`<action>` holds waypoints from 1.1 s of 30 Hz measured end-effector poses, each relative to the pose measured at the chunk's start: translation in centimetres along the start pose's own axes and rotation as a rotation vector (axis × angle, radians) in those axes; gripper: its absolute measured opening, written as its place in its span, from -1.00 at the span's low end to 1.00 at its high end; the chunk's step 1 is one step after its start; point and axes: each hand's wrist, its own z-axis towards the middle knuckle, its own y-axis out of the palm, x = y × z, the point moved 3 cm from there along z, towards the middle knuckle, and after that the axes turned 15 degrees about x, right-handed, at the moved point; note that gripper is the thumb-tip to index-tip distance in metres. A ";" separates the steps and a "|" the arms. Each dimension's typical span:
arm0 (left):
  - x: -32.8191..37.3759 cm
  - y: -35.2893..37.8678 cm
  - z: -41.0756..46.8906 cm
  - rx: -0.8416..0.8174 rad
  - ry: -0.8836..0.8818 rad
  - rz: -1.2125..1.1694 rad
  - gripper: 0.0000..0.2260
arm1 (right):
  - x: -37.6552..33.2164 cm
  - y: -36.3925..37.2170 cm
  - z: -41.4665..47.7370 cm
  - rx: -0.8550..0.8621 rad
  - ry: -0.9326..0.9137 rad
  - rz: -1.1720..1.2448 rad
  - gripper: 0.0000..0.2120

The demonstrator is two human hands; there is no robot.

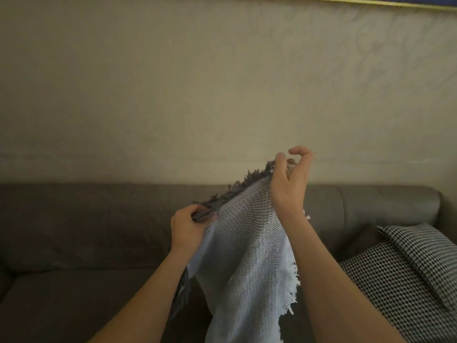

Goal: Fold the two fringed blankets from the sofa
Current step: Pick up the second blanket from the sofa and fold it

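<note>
Behind both hands runs a plain beige wall with a faintly mottled plaster surface, and below it the long brown leather sofa, its back cushion smooth and slightly creased, stretching off to the left of the left hand and on past the right one. Out beyond the right forearm sits a plump black-and-white houndstooth piece of fabric; whether it is a cushion or the second throw I cannot tell from here. Between the hands, lifted clear above the seat, hangs the pale blue-white open-weave blanket, soft and limp, draping down between the forearms. The left hand has its fingers curled tight round the lower end of the top edge, and the right hand, held higher, pinches the upper corner, with one finger hooked loose above it. A dark grey fringe bristles along the edge stretched between them, and a ragged white fringe trails just under the right wrist. The person seems to be finding and squaring up an edge before the first fold. To do that well, I'd say level the two hands, draw the edge taut so the loose weave hangs straight, and match corner to corner, keeping the tassels from bunching inside the fold.
</note>
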 end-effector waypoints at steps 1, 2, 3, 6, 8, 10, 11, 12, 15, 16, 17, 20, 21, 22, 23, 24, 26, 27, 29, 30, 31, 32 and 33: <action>0.1 -0.3 0.4 -0.005 -0.002 -0.009 -0.87 | -0.1 -0.1 0.1 -0.026 -0.001 -0.020 -0.75; 0.1 -0.5 0.7 -0.018 -0.013 -0.020 -0.83 | -0.3 -0.2 0.0 -0.066 -0.006 -0.050 -0.66; 0.0 -0.8 1.1 -0.037 -0.029 -0.038 -0.78 | -0.3 -0.3 0.0 -0.113 -0.014 -0.071 -0.58; -0.5 -1.8 2.0 -0.102 -0.095 -0.129 -0.65 | 0.4 -0.3 0.0 -0.259 -0.013 -0.121 -0.45; -0.7 -2.1 2.2 -0.128 -0.124 -0.165 -0.61 | 1.3 -0.2 0.3 -0.350 -0.028 -0.149 -0.44; -0.9 -2.1 2.3 -0.150 -0.150 -0.184 -0.67 | 2.1 -0.1 0.6 -0.435 -0.045 -0.174 -0.50; -1.0 -1.9 2.3 -0.166 -0.162 -0.185 -0.73 | 2.4 -0.1 0.7 -0.464 -0.049 -0.194 -0.55; -1.1 -1.8 2.4 -0.182 -0.165 -0.174 -0.79 | 2.8 -0.1 0.8 -0.478 -0.053 -0.225 -0.58; -0.5 -1.7 2.4 -0.252 -0.137 -0.154 -0.85 | 3.5 -0.2 1.1 -0.499 -0.064 -0.361 -0.61; 0.1 -1.7 2.3 -0.264 -0.142 -0.184 -0.84 | 3.6 -0.2 1.2 -0.520 -0.060 -0.385 -0.62; 0.4 -1.8 2.3 -0.264 -0.147 -0.210 -0.82 | 3.8 -0.4 1.2 -0.553 -0.068 -0.420 -0.65; 1.6 -1.9 2.6 -0.248 -0.145 -0.222 -0.82 | 4.0 -0.6 1.4 -0.666 -0.166 -0.568 -0.74; 1.9 -1.8 2.7 -0.247 -0.128 -0.206 -0.84 | 3.9 -0.7 1.4 -0.698 -0.185 -0.628 -0.72; 2.3 -1.8 2.8 -0.243 -0.102 -0.183 -0.84 | 4.0 -0.8 1.5 -0.730 -0.174 -0.679 -0.64; 2.7 -1.8 3.0 -0.244 -0.059 -0.162 -0.85 | 4.2 -0.9 1.6 -0.767 -0.148 -0.737 -0.53; 3.3 -1.7 3.0 -0.255 -0.013 -0.148 -0.85 | 4.4 -0.9 1.6 -0.800 -0.126 -0.797 -0.42; 4.4 -1.5 2.9 -0.284 0.083 -0.119 -0.87 | 4.8 -1.1 1.3 -0.829 -0.124 -0.931 -0.35; 5.0 -1.4 2.8 -0.288 0.128 -0.101 -0.87 | 5.0 -1.1 1.2 -0.833 -0.145 -1.003 -0.41; 6.0 -1.1 2.7 -0.275 0.192 -0.071 -0.86 | 5.0 -1.2 0.6 -0.862 -0.203 -1.158 -0.62; 6.4 -0.9 2.6 -0.265 0.211 -0.062 -0.85 | 4.9 -1.2 0.1 -0.902 -0.220 -1.215 -0.70; 6.7 -0.8 2.6 -0.260 0.224 -0.054 -0.82 | 4.9 -1.1 -0.4 -0.950 -0.233 -1.237 -0.72; 7.0 -0.7 2.5 -0.252 0.238 -0.040 -0.77 | 4.9 -0.9 -0.8 -0.986 -0.238 -1.217 -0.69; 7.2 -0.7 2.5 -0.250 0.245 -0.034 -0.73 | 5.0 -0.7 -1.2 -1.022 -0.221 -1.158 -0.65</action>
